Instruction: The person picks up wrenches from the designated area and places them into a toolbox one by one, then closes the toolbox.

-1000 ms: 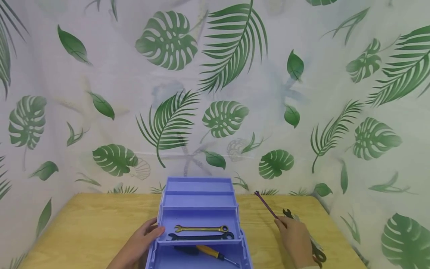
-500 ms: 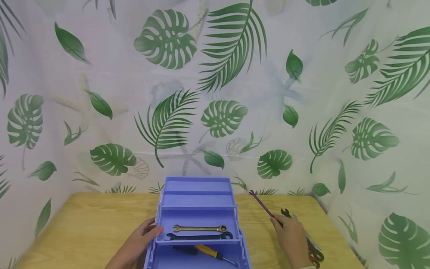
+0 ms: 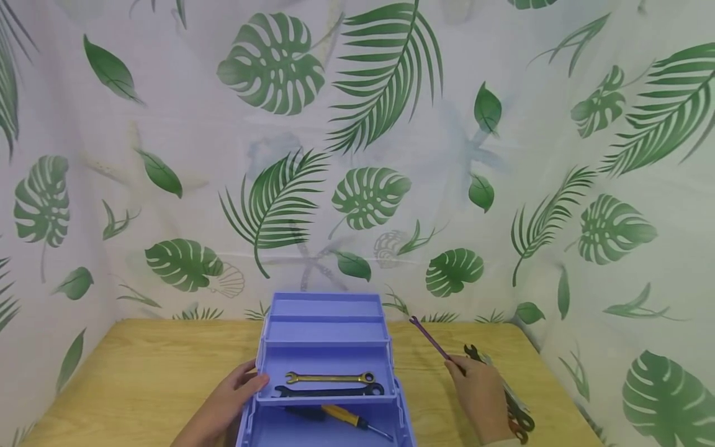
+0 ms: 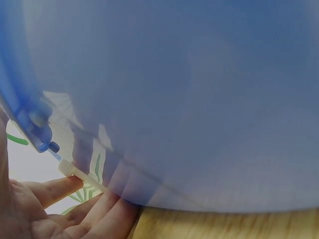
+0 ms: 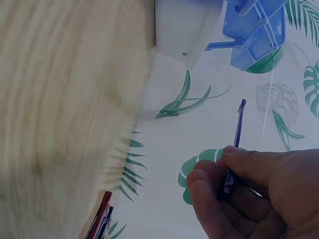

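Head view is showing a person's left hand [image 3: 223, 406] resting against the left side of a blue toolbox [image 3: 326, 347], thumb on the tray rim and fingers relaxed rather than curled around anything — a steadying touch, by the look of it, keeping the opened box from sliding on the wooden table [image 3: 139, 372]. The left wrist view is giving only a blur of blue plastic with straight fingers [image 4: 55, 191] beneath it.

The right hand [image 3: 481, 394] is pinching a thin purple wrench [image 3: 429, 337] by its lower end, so the tool is standing tilted above the table just right of the box; the right wrist view is confirming fingertips [image 5: 212, 181] closed around the shaft.

Inside the tray two wrenches are lying side by side — one gold wrench [image 3: 329, 377], one black wrench [image 3: 329, 391] — and one screwdriver [image 3: 341, 419] (yellow-handled) is lying in the bottom compartment. More loose tools [image 3: 516, 410] are sitting by the right hand, too overlapped to count.
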Available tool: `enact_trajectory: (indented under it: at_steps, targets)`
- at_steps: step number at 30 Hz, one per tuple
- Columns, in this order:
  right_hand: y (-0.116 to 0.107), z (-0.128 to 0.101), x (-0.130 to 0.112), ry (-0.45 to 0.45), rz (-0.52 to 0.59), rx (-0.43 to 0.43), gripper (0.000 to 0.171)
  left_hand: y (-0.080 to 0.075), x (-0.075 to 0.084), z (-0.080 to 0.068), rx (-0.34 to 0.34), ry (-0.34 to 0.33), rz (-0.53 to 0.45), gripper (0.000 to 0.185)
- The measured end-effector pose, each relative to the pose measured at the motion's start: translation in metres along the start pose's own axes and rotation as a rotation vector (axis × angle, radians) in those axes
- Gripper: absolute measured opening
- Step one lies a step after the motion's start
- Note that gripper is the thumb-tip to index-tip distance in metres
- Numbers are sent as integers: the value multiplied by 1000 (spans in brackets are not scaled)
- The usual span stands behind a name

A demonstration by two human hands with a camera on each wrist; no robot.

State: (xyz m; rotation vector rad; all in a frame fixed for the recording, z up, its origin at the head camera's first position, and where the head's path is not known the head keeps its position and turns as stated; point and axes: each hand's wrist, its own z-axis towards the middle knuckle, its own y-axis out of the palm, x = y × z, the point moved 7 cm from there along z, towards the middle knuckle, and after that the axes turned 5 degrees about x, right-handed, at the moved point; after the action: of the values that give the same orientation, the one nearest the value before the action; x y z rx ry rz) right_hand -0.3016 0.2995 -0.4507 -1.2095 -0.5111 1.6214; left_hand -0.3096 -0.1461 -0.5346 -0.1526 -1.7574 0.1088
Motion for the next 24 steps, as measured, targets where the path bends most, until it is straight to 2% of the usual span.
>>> enact_trajectory:
  at_steps: [10, 19, 24]
  targets:
    - [0, 0, -2, -30, 3, 18, 20, 1, 0, -1, -29, -5, -8, 74]
    - [2, -1, 1, -34, 7, 17, 20, 1, -3, 0, 12, -18, -11, 74]
    - [0, -3, -2, -69, -11, 56, 18, 1, -3, 0, 12, -11, 2, 75]
